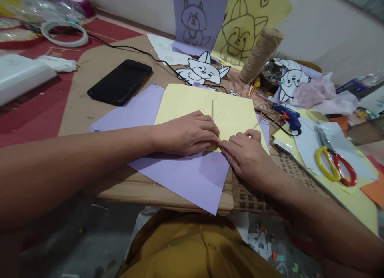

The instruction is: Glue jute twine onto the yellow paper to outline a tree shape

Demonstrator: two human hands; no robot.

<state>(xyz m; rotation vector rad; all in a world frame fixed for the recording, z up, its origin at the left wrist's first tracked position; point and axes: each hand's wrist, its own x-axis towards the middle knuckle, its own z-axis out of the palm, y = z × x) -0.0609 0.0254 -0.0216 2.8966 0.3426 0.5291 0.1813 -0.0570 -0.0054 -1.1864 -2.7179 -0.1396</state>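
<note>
A sheet of yellow paper lies on sheets of purple paper. A short straight piece of twine runs down the yellow sheet toward my left hand. That hand rests on the sheet near its lower edge, fingers bent and closed together; what lies under the fingertips is hidden. My right hand meets it at the same edge, fingertips pinched and nearly touching the left ones. A thin strand leads from beside the right hand to loose twine on the right, so it seems to hold twine, though its grip is mostly covered.
A black phone lies at the back left. Behind the paper are a fox cutout and a twine spool. To the right lie a blue glue gun and scissors. A tape roll sits far left.
</note>
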